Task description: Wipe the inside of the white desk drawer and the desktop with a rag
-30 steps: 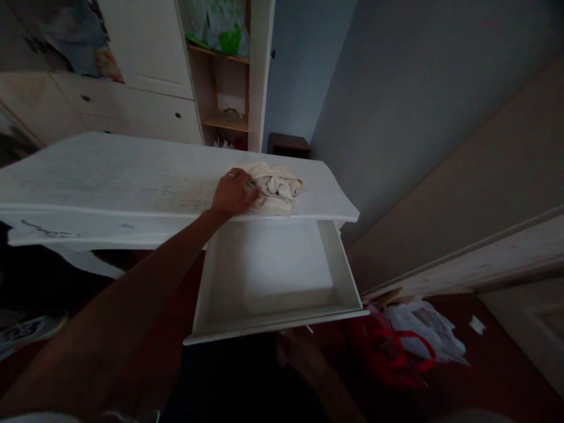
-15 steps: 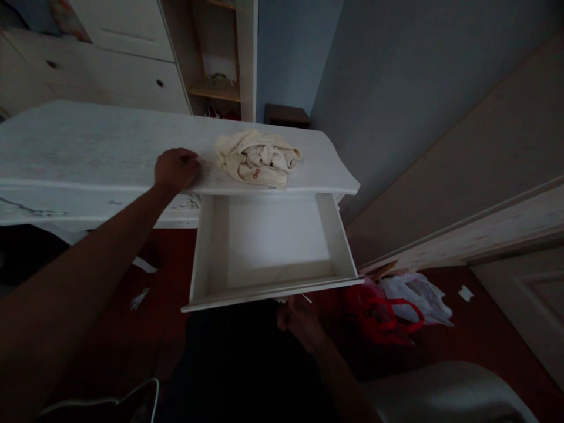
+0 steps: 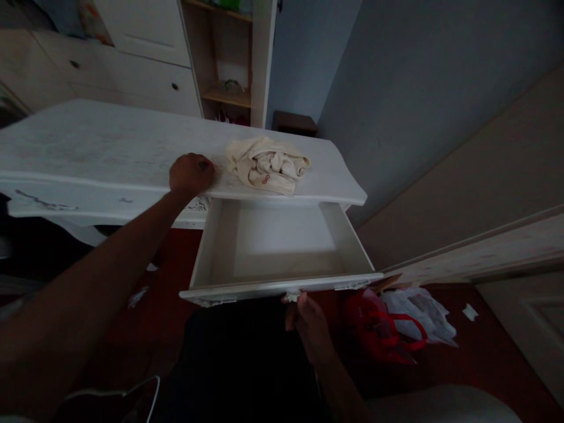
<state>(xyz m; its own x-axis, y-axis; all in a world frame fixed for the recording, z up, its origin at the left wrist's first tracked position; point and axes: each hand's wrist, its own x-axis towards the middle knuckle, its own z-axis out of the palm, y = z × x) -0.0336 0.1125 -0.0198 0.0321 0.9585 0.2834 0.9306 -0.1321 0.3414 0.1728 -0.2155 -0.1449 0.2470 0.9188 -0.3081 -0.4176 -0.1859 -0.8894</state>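
Observation:
A white drawer (image 3: 282, 267) is pulled out from under a white dresser top (image 3: 110, 147); its inside looks bare. At the drawer's front, the fingers of my right hand (image 3: 311, 323) close on a small pale knob (image 3: 292, 296). My left hand (image 3: 190, 174) rests on the dresser top near its front edge, fingers curled in, with nothing visible in them. Just right of it lies a crumpled cream cloth (image 3: 268, 164) with a small reddish mark. Part of the right hand's fingers is hidden beneath the knob.
On the red floor at right are a red bag (image 3: 379, 329) and a white plastic bag (image 3: 423, 314). A grey wall (image 3: 405, 117) runs along the dresser's right side. Behind stands a white cabinet (image 3: 145, 76) with open shelves. A white cable (image 3: 154, 390) shows at lower left.
The drawer's front has come up in view, closer to the dresser edge, and its carved face now shows. My right hand has risen to the knob. The view has shifted slightly left.

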